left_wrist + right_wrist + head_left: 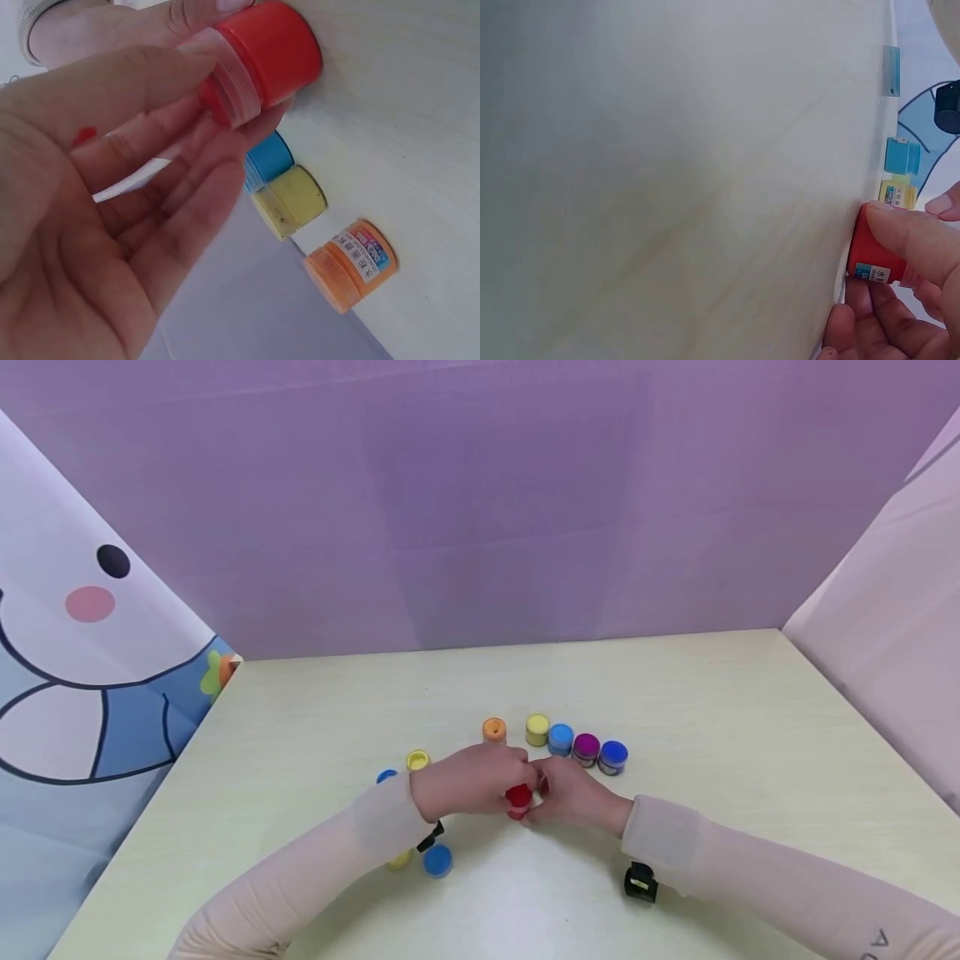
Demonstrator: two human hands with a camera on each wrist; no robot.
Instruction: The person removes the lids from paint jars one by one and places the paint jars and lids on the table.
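Red jar, lower centre, pinched by left grip and right grip; orange jar (lower right, left-wrist view) reads "水粉".

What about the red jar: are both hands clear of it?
No, the right wrist view shows the right hand gripping the red jar by its sides.

We count 1 red jar, clock centre | 1 orange jar, 11 o'clock | 12 to 2: 1 pale yellow jar, 1 light blue jar, 1 purple jar, 1 dark blue jar | 9 to 10: 1 blue jar, 1 yellow jar | 8ish: 1 round blue piece, 1 round yellow piece, jars or lids, we honestly can't tell
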